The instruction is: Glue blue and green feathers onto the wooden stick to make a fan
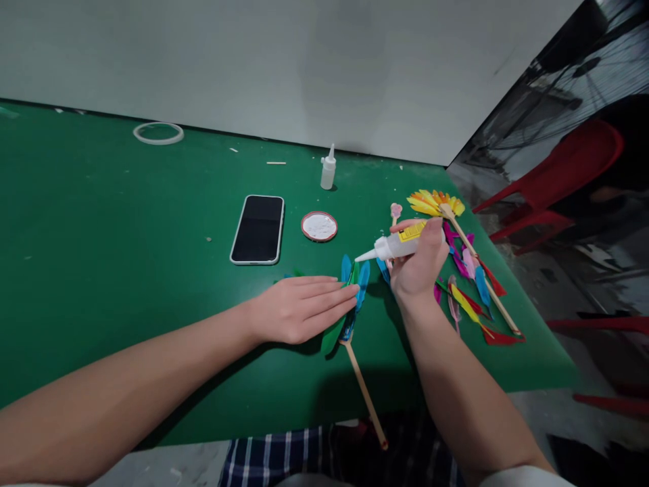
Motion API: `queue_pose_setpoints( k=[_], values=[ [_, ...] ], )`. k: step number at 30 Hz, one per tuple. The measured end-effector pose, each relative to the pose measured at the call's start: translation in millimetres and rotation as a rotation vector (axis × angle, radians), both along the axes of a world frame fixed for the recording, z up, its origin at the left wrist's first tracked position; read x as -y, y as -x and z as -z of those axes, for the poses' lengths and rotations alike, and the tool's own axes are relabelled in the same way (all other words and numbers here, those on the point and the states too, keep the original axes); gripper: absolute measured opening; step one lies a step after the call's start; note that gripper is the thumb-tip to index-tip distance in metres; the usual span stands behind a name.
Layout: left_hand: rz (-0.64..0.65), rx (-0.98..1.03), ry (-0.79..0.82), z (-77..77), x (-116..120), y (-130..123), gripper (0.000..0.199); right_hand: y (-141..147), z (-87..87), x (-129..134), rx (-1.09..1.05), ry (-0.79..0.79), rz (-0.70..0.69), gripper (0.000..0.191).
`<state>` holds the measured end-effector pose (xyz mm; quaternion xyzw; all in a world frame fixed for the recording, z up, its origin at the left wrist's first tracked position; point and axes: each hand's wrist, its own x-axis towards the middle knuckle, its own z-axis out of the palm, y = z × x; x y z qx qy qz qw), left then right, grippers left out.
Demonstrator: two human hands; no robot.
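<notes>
My left hand [304, 308] lies flat, fingers outstretched, over a fan of blue and green feathers [363, 281] fixed to a wooden stick [366, 392]. The stick's lower end reaches past the table's front edge. In my right hand [420, 264] is a white glue bottle [398, 243] with a yellow label, tilted so its nozzle tip meets or hovers just over the upper feathers; contact is hard to tell. Part of the feather fan is hidden under my left fingers.
Beyond my hands on the green table [101, 223] are a phone [257, 230], a round white lid [319, 226], a small bottle [328, 170] and a clear ring [158, 133]. Right of them lie a yellow feather fan [436, 203] and loose coloured feathers [466, 301]. Red chairs [568, 169] stand beyond.
</notes>
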<state>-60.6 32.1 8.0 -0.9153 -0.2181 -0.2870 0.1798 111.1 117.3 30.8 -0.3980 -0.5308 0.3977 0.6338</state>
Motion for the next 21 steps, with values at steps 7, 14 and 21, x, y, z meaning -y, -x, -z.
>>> queue_pose_setpoints(
  k=[7, 14, 21],
  values=[
    [-0.032, 0.018, 0.004, 1.0, 0.2, 0.8, 0.028, 2.1, -3.1, 0.6, -0.03, 0.009, -0.059, 0.05],
    [-0.058, 0.03, -0.034, -0.1, 1.3, 1.4, 0.026, 0.2, 0.3, -5.6, -0.055, 0.113, -0.104, 0.054],
    [-0.035, 0.032, -0.012, -0.6, 1.8, 2.2, 0.03, 0.9, 0.3, -3.4, -0.03, 0.097, -0.104, 0.048]
  ],
)
